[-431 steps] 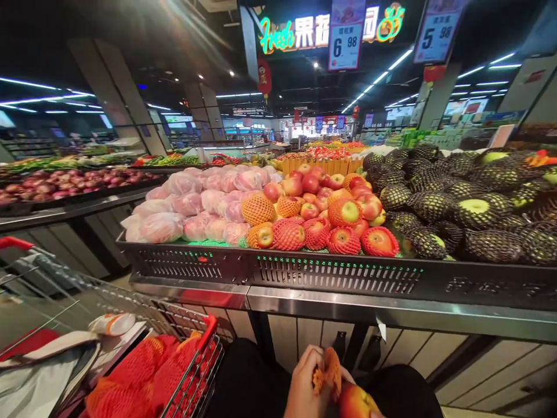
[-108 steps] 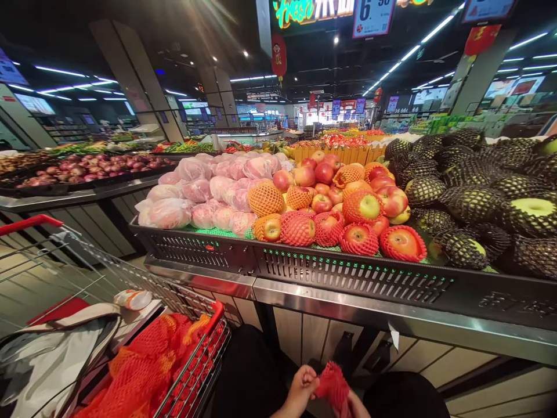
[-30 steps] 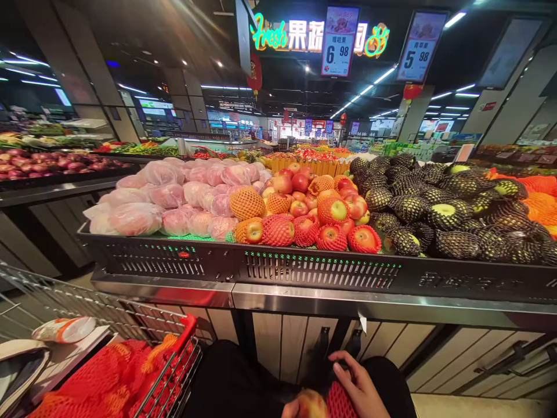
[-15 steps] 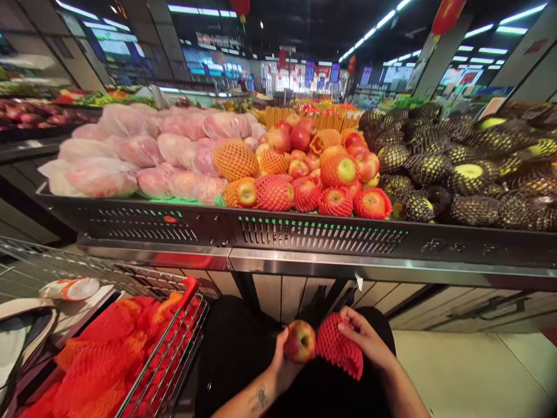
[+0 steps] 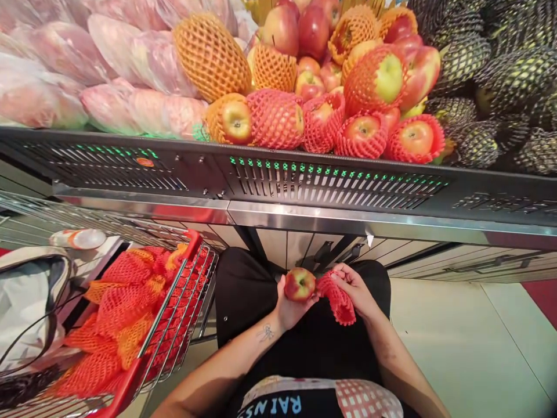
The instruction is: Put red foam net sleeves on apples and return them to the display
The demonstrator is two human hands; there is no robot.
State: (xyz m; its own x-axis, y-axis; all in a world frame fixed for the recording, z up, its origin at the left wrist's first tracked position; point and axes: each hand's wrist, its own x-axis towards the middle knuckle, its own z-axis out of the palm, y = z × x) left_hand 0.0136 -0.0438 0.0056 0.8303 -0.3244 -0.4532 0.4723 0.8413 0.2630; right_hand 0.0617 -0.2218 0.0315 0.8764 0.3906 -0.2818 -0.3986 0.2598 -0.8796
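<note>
Head view, looking down in front of the fruit display stand: the left hand has its grip clamped round a bare red-yellow apple, just below the stand's steel edge. Touching the apple's right side is a red foam net sleeve, pinched in the closed grip of the right hand. Up on the stand sit netted apples in a front row. Left of the stand's base, a shopping cart holds a heap of loose nets.
</note>
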